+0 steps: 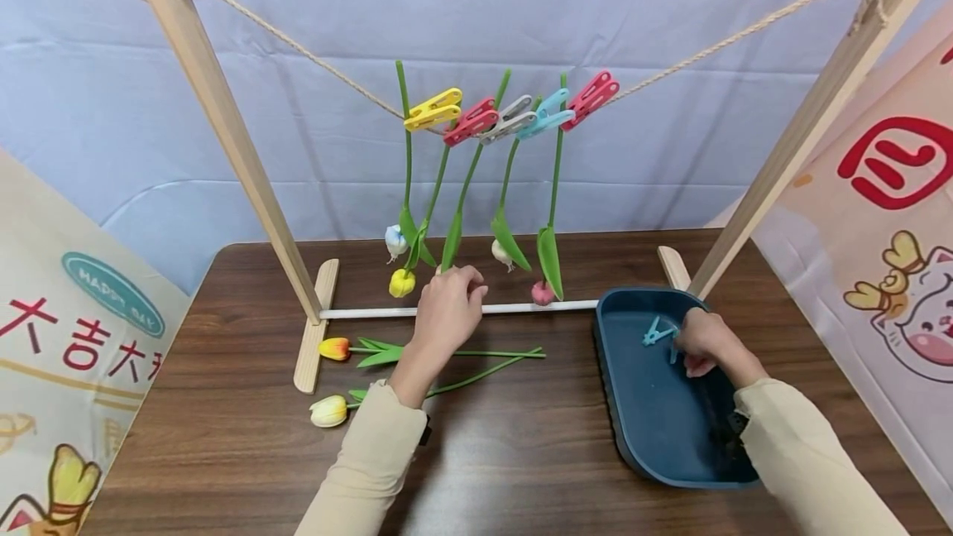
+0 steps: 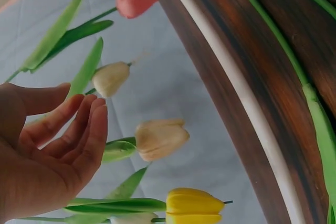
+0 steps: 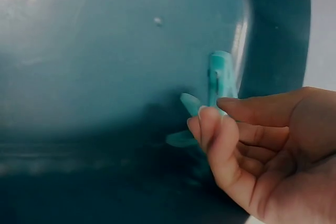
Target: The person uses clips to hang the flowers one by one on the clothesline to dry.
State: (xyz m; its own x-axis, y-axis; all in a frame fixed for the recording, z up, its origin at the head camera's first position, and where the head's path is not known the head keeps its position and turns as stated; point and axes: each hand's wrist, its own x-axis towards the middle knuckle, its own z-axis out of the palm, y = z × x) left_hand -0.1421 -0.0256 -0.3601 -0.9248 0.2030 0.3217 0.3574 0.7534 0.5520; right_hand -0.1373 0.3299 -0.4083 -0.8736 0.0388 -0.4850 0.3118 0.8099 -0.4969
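Note:
My left hand [image 1: 449, 308] is by the lower end of a hanging tulip, its loosely bent fingers holding nothing. In the left wrist view the thumb stands apart from the fingers, with a peach tulip [image 2: 161, 139] and a cream tulip [image 2: 111, 79] beyond them. Inside the dark blue basin [image 1: 633, 404], my right hand [image 1: 703, 342] pinches a light blue clothespin [image 3: 221, 74] between thumb and index finger. Another blue clothespin [image 1: 655, 332] lies close by in the basin. Its arms are partly hidden by the fingers in the right wrist view.
A rope [image 1: 298, 48] sags between two wooden posts [image 1: 231, 147], joined below by a white rod [image 1: 372, 313]. Several clothespins [image 1: 472, 121] hold tulips upside down on it. An orange tulip [image 1: 335, 348] and a white-yellow tulip [image 1: 329, 411] lie on the brown table [image 1: 521, 453].

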